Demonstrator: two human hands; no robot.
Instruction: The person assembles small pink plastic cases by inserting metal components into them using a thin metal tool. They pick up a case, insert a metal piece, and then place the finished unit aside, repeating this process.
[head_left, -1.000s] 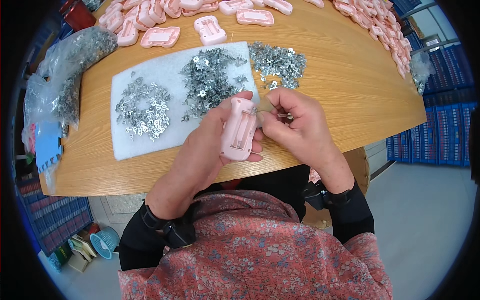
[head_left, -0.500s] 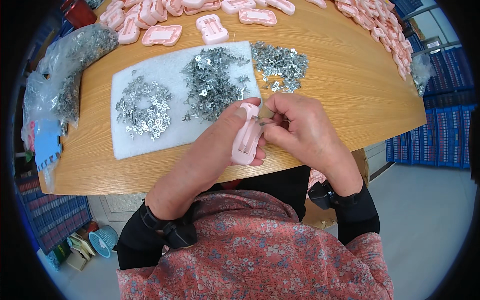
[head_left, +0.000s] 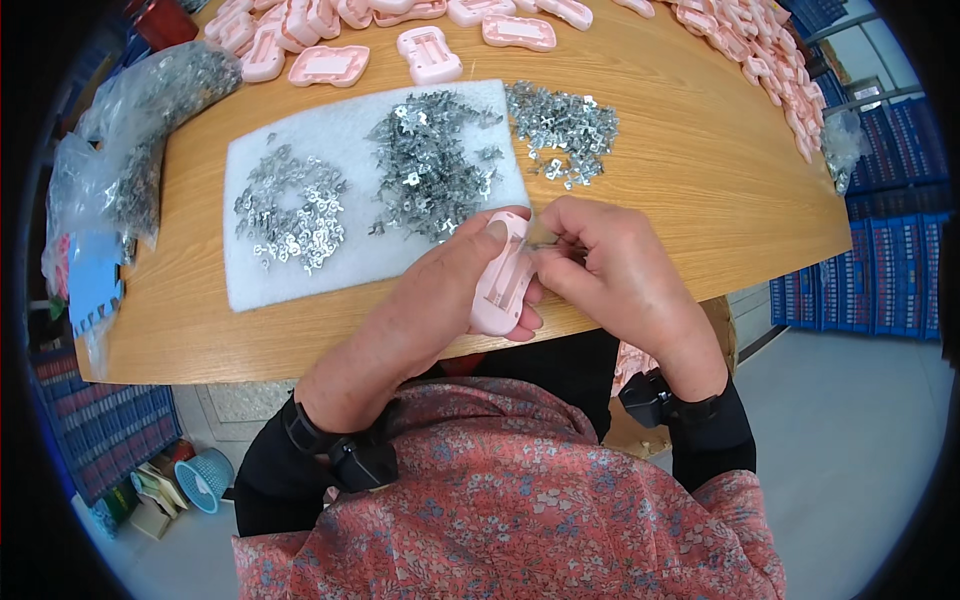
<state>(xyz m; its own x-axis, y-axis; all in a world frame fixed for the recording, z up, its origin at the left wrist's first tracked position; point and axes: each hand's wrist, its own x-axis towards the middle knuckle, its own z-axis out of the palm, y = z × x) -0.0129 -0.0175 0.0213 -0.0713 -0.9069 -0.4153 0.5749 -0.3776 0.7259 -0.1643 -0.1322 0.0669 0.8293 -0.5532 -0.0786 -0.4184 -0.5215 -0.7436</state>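
My left hand (head_left: 435, 285) is closed around a pink plastic casing (head_left: 506, 278), tilted upright, with a long battery slot facing up. Its thumb presses near the top end. At the casing's upper right edge, my right hand (head_left: 625, 260) pinches a small metal battery contact (head_left: 542, 240), whose shape is blurred and partly hidden by the fingers. Just beyond the hands lies a white foam sheet (head_left: 250, 285). On it are a pile of flat metal contacts (head_left: 315, 235) and a darker pile of metal contacts (head_left: 420, 170).
Another heap of metal pieces (head_left: 570, 130) lies right of the foam. Pink casings (head_left: 430, 55) line the far side, with a larger heap of casings (head_left: 755, 60) far right. Clear bags of metal parts (head_left: 150, 130) and a blue foam piece (head_left: 95, 280) sit left on the wooden table (head_left: 700, 190).
Both hands and the casing have shifted slightly right in the picture. My right fingers stay at the casing's upper edge, now more blurred at the tips.
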